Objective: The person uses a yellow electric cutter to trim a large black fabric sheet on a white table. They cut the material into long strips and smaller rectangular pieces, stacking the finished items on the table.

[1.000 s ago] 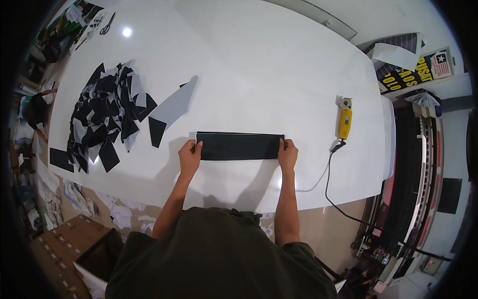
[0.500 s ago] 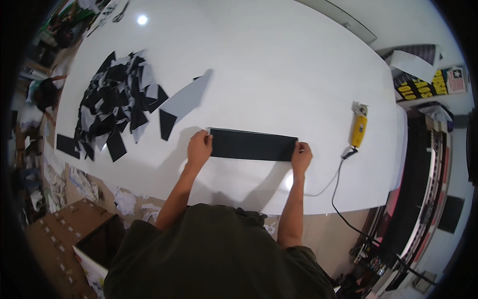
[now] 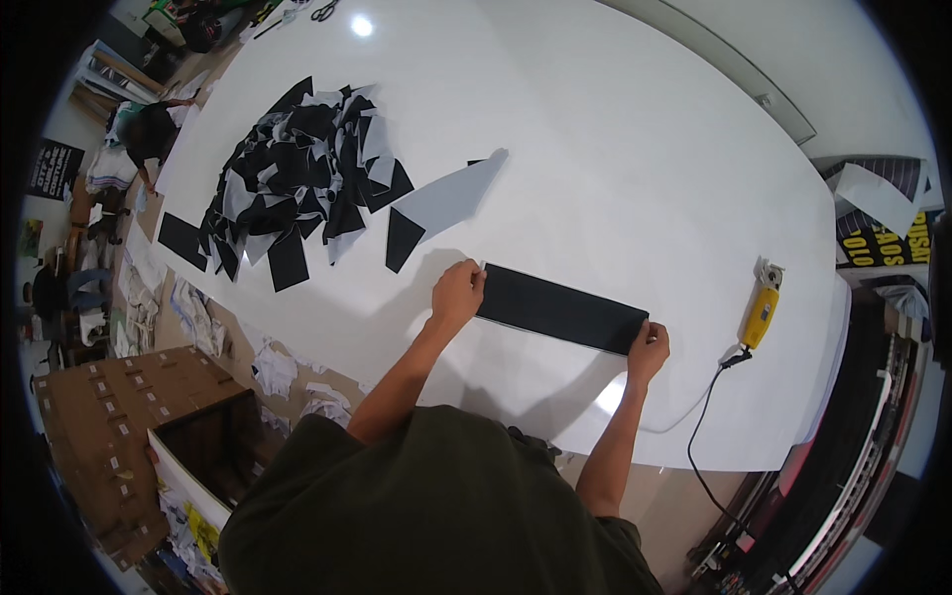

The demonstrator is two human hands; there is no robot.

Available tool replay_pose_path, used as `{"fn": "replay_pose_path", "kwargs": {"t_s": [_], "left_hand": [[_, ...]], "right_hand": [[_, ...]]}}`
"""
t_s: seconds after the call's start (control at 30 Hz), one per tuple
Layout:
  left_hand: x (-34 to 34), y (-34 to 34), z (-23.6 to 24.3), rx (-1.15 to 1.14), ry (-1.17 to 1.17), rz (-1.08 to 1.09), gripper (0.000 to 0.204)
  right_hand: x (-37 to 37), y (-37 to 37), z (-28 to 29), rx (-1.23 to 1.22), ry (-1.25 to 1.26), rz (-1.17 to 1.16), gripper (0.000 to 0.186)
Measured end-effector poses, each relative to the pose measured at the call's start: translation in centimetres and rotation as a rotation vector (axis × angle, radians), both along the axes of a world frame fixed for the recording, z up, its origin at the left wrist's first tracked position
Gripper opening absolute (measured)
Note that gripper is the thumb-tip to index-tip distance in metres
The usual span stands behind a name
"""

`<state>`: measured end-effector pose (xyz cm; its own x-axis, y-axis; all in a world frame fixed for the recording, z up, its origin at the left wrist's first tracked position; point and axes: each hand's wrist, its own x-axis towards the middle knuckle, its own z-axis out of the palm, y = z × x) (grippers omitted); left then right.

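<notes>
A long black rectangular fabric panel, pale along its edges, stretches between my two hands at the near side of the white table. My left hand pinches its left end, thumb and fingers closed on the corner. At the right end my right hand grips the panel the same way. Whether it is one layer or a stack I cannot tell. To the right lies a yellow handheld electric cloth cutter with a dark cord, touched by neither hand.
Black and grey fabric scraps are heaped on the table's left half, with a grey piece jutting right. Scissors lie at the far left. Cardboard boxes and an open bin stand lower left. Another person is beyond the left edge.
The whole view has swung, so table things appear farther right and tilted. Both hands still hold the panel's ends; no grip has changed.
</notes>
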<state>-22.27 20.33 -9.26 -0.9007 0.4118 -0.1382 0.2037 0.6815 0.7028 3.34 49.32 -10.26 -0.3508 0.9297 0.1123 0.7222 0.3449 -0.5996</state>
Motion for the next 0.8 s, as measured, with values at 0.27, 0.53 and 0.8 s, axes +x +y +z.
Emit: {"fn": "replay_pose_path", "kwargs": {"t_s": [0.27,0.53,0.8], "left_hand": [[-4.0,-5.1,-0.4,-0.041,0.401,0.266,0.021],[-7.6,-10.5,-0.3,-0.014,0.349,0.189,0.013],[-7.4,-10.8,15.9,0.462,0.115,0.090,0.007]], "right_hand": [[-0.4,-0.9,1.9,0.116,-0.005,-0.032,0.019],[-10.9,-8.5,4.1,-0.137,0.211,0.369,0.013],[-21.1,-20.4,8.7,-0.023,0.411,1.083,0.066]]}}
